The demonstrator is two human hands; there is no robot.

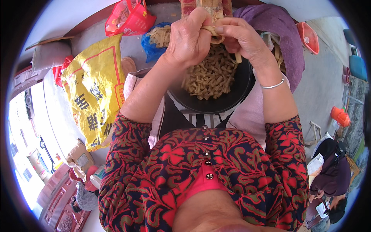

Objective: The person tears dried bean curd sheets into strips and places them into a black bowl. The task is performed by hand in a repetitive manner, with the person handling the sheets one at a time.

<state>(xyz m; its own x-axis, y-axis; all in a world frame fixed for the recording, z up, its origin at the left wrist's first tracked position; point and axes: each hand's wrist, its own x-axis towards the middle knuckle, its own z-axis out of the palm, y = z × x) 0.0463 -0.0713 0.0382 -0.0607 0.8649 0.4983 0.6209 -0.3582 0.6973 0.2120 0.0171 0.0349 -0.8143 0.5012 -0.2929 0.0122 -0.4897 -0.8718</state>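
Observation:
My left hand (188,38) is closed round a pale yellow-brown dried strip (212,31), and my right hand (245,42) pinches the same strip beside it, thumb on top. Both hands are above a black round pan (210,106) holding many short chopped pieces (206,79) of similar colour. Behind the strip is a worn wooden board (210,11). A blue plastic bag (148,50) of pale strips sits left of my left hand. At the right, a purple cloth or sack (288,54) surrounds more strips.
A large yellow sack (92,89) lies at the left, with a red bag (121,17) above it. A red basin (308,38) and an orange plastic container (339,115) are at the right. Clothing and other items crowd the lower right. A cardboard-coloured package (79,154) stands lower left.

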